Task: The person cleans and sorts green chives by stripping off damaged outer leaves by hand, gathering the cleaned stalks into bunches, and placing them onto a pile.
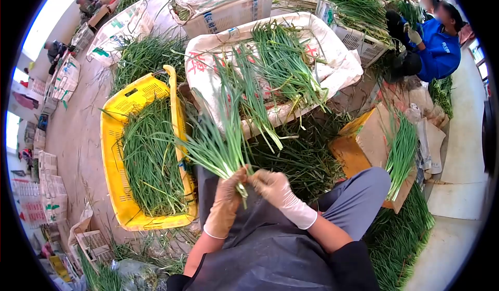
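Observation:
A bunch of long green stalks (224, 150) fans up and to the left from my left hand (227, 200), whose gloved fingers are wrapped round its pale root end. Close beside it, my right hand (274, 187), in a pale stained glove, has its fingers pinched together at the root ends; what they hold is too small to make out. Beyond the hands, more green stalks (286, 62) lie on a white sack-covered crate (202, 44). Left of the bunch stands a yellow crate (112, 171) with loose green stalks (150, 156) inside.
A cardboard box (371, 135) stands to the right with a neat green bundle (403, 150) on it. Cut greens (296, 161) cover the floor ahead of my knees. A person in blue (442, 49) sits at the upper right. White crates (228, 18) stand at the back and left.

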`<state>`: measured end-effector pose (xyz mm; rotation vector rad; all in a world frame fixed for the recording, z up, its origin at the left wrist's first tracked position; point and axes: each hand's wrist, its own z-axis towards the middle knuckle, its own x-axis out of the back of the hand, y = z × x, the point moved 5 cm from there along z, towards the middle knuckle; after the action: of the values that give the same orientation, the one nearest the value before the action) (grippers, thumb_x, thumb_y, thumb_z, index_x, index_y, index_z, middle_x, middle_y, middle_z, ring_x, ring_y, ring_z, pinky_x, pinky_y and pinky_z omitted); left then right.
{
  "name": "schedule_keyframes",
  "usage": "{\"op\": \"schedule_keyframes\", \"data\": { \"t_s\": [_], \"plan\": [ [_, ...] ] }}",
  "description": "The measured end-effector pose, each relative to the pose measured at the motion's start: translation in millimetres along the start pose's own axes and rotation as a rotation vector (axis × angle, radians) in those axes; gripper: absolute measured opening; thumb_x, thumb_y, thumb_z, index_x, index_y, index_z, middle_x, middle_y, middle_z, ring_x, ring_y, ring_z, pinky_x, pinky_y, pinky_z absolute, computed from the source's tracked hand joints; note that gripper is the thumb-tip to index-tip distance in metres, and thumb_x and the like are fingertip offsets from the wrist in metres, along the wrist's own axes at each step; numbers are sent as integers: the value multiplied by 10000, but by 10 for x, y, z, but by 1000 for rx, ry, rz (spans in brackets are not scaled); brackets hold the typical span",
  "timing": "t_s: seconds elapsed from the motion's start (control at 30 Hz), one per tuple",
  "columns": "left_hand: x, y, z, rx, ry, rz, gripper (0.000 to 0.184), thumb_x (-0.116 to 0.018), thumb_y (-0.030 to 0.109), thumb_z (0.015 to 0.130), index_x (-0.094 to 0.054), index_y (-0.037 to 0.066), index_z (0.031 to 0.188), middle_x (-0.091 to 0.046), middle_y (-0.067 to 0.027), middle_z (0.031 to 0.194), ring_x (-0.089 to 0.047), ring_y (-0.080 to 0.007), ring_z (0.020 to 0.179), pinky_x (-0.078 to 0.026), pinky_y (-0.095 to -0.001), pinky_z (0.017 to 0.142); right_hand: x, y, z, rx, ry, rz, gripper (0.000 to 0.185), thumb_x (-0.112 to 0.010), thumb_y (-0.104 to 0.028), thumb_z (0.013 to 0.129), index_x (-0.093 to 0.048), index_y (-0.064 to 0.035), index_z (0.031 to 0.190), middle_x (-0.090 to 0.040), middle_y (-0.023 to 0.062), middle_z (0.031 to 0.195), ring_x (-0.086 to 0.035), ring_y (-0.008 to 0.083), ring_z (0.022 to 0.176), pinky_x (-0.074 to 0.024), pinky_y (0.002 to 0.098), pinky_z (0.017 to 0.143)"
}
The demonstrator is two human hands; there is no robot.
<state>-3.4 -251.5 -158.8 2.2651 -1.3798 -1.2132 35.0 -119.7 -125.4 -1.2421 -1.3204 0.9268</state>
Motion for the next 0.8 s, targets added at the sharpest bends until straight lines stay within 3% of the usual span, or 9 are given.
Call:
{"op": "schedule_keyframes", "data": {
  "t_s": [0.13,0.23,0.27,0.33,0.4,0.47,0.53,0.6,0.8],
  "plan": [
    [161,-129,63,22,-23,73,211,-678,42,750,-591,-5,937,-651,-88,793,-573,-128,629,-468,-240,591,141,133,-74,51,10,-192,166,-609,-210,854,-629,-47,829,-551,115,603,-526,156,524,-435,279,520],
    [338,7,27,21,12,16,216,-660,32,760,-581,-3,958,-654,-88,789,-593,-140,633,-475,-232,572,598,677,-150,-293,-221,-896,332,-533,-370,819,-675,-70,829,-649,160,783,-641,330,783,-498,415,682],
    [370,73,-2,21,-9,1,226,-668,40,757,-582,-3,961,-654,-88,792,-611,-147,662,-493,-240,581,762,969,-208,-597,-379,-1027,363,-521,-359,824,-659,-36,913,-660,156,863,-639,314,837,-493,400,727],
    [436,139,6,17,-11,-44,243,-677,53,756,-580,-4,972,-654,-91,804,-625,-158,691,-508,-248,589,822,712,-126,-366,-189,-1233,466,-538,-397,819,-618,11,1030,-646,188,949,-623,330,901,-482,392,775],
    [469,225,-43,50,-115,-107,261,-678,77,767,-566,-8,986,-640,-84,824,-623,-169,720,-514,-255,596,695,500,120,-308,126,-573,495,-596,-415,806,-610,35,1011,-624,195,1028,-623,229,885,-483,338,758],
    [251,372,-94,-79,-285,-244,262,-669,86,784,-551,-12,996,-613,-73,842,-608,-158,747,-511,-259,634,407,655,475,-423,175,208,421,-603,-352,846,-601,31,1020,-651,108,887,-595,140,705,-463,255,636],
    [148,460,-177,-114,-213,-241,241,-650,85,808,-542,-16,1000,-583,-63,849,-562,-124,714,-495,-267,687,261,811,724,-460,148,565,268,-567,-241,890,-616,-4,1006,-638,32,770,-531,64,588,-406,202,546],
    [155,436,-98,-56,-273,-331,219,-636,60,817,-544,-18,1000,-568,-53,840,-544,-111,671,-482,-265,666,147,702,680,-426,106,730,223,-583,-228,890,-626,-17,951,-619,19,690,-520,66,534,-398,187,515],
    [177,-66,172,67,-128,-159,360,-681,62,788,-526,5,1107,-567,-28,790,-506,-91,604,-431,-245,599,-95,394,44,-227,34,280,209,-598,-220,881,-627,-14,858,-578,15,638,-533,82,557,-421,219,523]
  ]
}}
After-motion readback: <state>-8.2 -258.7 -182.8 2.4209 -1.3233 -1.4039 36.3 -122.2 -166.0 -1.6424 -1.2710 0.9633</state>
